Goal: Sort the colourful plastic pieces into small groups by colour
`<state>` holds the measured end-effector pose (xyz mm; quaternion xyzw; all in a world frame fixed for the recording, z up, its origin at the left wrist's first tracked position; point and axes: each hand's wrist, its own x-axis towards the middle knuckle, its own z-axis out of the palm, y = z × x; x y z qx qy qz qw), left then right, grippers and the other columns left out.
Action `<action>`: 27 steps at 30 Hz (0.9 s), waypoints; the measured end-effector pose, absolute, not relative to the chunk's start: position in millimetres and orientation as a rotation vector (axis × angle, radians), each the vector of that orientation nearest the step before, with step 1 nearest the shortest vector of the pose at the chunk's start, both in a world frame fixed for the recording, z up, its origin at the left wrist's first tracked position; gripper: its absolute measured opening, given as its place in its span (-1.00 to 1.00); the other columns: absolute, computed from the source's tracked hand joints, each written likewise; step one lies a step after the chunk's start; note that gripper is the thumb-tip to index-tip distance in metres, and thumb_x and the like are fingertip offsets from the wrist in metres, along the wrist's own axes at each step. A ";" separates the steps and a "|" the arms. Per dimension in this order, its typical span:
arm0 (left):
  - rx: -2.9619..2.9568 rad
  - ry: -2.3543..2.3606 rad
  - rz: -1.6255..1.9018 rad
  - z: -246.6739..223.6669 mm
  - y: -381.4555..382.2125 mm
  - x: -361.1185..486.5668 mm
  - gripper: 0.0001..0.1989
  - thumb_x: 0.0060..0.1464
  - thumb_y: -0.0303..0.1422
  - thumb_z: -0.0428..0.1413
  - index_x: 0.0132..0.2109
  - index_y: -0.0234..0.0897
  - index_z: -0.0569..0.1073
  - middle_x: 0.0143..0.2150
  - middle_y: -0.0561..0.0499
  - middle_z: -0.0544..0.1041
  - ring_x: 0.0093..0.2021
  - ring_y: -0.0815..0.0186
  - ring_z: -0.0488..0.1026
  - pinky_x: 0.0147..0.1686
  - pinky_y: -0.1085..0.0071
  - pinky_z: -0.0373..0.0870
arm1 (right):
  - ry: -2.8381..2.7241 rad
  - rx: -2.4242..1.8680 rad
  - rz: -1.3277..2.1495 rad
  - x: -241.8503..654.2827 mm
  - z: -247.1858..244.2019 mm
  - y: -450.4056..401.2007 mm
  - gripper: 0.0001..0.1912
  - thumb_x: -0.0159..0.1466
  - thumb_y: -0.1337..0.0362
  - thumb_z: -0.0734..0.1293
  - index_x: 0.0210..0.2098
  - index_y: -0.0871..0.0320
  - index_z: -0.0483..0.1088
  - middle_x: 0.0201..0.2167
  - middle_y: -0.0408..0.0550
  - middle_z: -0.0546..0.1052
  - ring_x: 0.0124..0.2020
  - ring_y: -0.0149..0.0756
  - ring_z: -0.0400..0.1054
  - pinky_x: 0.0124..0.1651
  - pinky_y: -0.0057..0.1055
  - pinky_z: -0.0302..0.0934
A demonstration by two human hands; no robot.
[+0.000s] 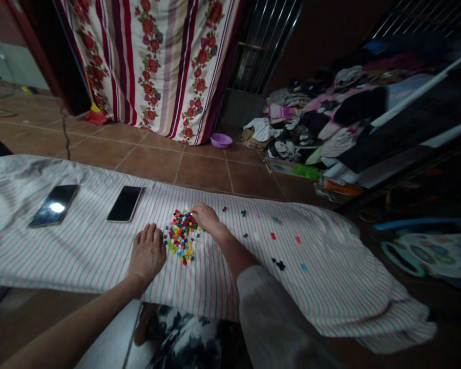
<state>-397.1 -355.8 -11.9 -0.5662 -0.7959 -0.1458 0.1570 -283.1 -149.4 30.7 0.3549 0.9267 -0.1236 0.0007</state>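
A heap of small, multicoloured cube-like pieces (180,238) lies on the striped cloth (223,277) in front of me. My left hand (148,252) rests palm down on the cloth at the heap's left edge, its fingers stretched out and nothing visible in it. At the far right edge of the heap, my right hand (205,216) has its fingertips pinched together; what is between them is too small to make out. To the right, small groups sorted by colour lie apart: dark green pieces (243,212), red pieces (273,236), orange pieces (298,239), black pieces (280,265) and blue pieces (303,267).
Two phones, one dark with a light reflection (56,206) and one with a pale edge (125,204), lie left of the heap. Beyond the cloth are a floral curtain (151,66), a purple basin (221,140), a broom (96,110) and a pile of clothes (311,113).
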 end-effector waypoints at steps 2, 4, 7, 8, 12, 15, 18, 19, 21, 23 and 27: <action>-1.624 -2.284 -0.420 -11.6 -355.9 -397.2 -0.71 0.21 -0.40 -0.08 -0.03 -0.41 0.44 0.16 -0.34 0.45 0.22 -0.04 0.33 0.12 0.09 0.25 | 2.892 1.112 -0.361 -285.5 33.3 -150.1 -0.70 0.33 0.35 0.21 -0.11 0.12 0.57 -0.10 0.04 0.56 -0.08 -0.29 0.42 -0.07 -0.48 0.18; -1.626 -2.294 -0.428 -11.4 -355.9 -397.1 -0.70 0.21 -0.40 -0.08 -0.02 -0.42 0.44 0.17 -0.35 0.44 0.22 -0.05 0.33 0.12 0.08 0.25 | 2.884 1.124 -0.363 -287.2 35.3 -150.4 -0.72 0.32 0.34 0.22 -0.12 0.12 0.56 -0.10 0.04 0.55 -0.09 -0.29 0.42 -0.09 -0.48 0.18; -1.627 -2.310 -0.434 -10.8 -355.6 -396.8 -0.71 0.20 -0.41 -0.07 -0.03 -0.42 0.45 0.17 -0.35 0.44 0.23 -0.06 0.32 0.13 0.07 0.25 | 2.898 1.160 -0.409 -287.6 35.5 -150.6 -0.74 0.30 0.36 0.23 -0.14 0.11 0.54 -0.11 0.01 0.55 -0.10 -0.30 0.41 -0.10 -0.48 0.17; -1.628 -2.313 -0.434 -10.5 -355.6 -396.6 -0.71 0.20 -0.40 -0.07 -0.03 -0.42 0.45 0.17 -0.35 0.44 0.23 -0.06 0.32 0.13 0.07 0.25 | 2.909 1.168 -0.435 -287.2 34.7 -150.7 -0.75 0.29 0.37 0.24 -0.14 0.11 0.53 -0.12 0.00 0.55 -0.11 -0.31 0.41 -0.11 -0.48 0.17; -1.629 -2.317 -0.441 -9.8 -355.8 -396.2 -0.69 0.21 -0.40 -0.10 -0.03 -0.42 0.45 0.17 -0.36 0.44 0.23 -0.06 0.32 0.13 0.06 0.24 | 2.975 1.194 -0.547 -283.9 29.0 -151.1 -0.79 0.24 0.42 0.27 -0.20 0.12 0.51 -0.16 -0.02 0.55 -0.16 -0.33 0.40 -0.13 -0.49 0.17; -1.625 -2.313 -0.457 -10.2 -355.9 -396.3 -0.69 0.21 -0.40 -0.10 -0.03 -0.40 0.45 0.17 -0.35 0.44 0.23 -0.04 0.32 0.13 0.05 0.24 | 3.058 1.205 -0.619 -281.5 24.4 -151.3 -0.84 0.22 0.43 0.29 -0.26 0.12 0.49 -0.19 -0.04 0.54 -0.18 -0.33 0.38 -0.13 -0.47 0.17; -1.618 -2.301 -0.451 -10.2 -355.9 -396.6 -0.70 0.20 -0.39 -0.09 -0.03 -0.37 0.44 0.16 -0.33 0.45 0.22 -0.02 0.33 0.12 0.07 0.24 | 3.123 1.210 -0.707 -280.2 21.3 -151.2 -0.85 0.21 0.44 0.30 -0.27 0.12 0.46 -0.23 -0.08 0.54 -0.21 -0.34 0.37 -0.13 -0.47 0.18; -1.619 -2.297 -0.443 -10.0 -355.9 -396.6 -0.70 0.20 -0.39 -0.09 -0.03 -0.37 0.44 0.16 -0.33 0.45 0.22 -0.02 0.33 0.11 0.08 0.24 | 3.133 1.218 -0.732 -280.0 20.4 -151.3 -0.85 0.20 0.45 0.30 -0.27 0.12 0.45 -0.24 -0.09 0.54 -0.23 -0.35 0.37 -0.14 -0.47 0.18; -1.623 -2.299 -0.427 -9.3 -356.0 -396.5 -0.70 0.20 -0.39 -0.10 -0.03 -0.39 0.44 0.15 -0.34 0.45 0.21 -0.02 0.34 0.10 0.08 0.25 | 3.146 1.243 -0.767 -279.7 18.3 -151.5 -0.84 0.20 0.45 0.30 -0.25 0.12 0.44 -0.25 -0.11 0.54 -0.25 -0.36 0.38 -0.16 -0.48 0.19; -1.630 -2.304 -0.415 -8.9 -356.3 -396.5 -0.69 0.21 -0.40 -0.11 -0.04 -0.40 0.44 0.15 -0.34 0.45 0.21 -0.04 0.34 0.10 0.07 0.26 | 3.158 1.259 -0.789 -278.8 15.5 -152.1 -0.85 0.21 0.44 0.30 -0.24 0.13 0.44 -0.25 -0.11 0.55 -0.25 -0.37 0.38 -0.16 -0.48 0.19; -1.646 -2.299 -0.417 -9.6 -356.9 -397.0 -0.69 0.21 -0.39 -0.12 -0.03 -0.42 0.43 0.15 -0.34 0.45 0.22 -0.05 0.32 0.12 0.06 0.25 | 3.164 1.258 -0.816 -271.7 10.9 -153.0 -0.85 0.23 0.41 0.30 -0.22 0.13 0.45 -0.27 -0.11 0.55 -0.26 -0.36 0.39 -0.15 -0.48 0.21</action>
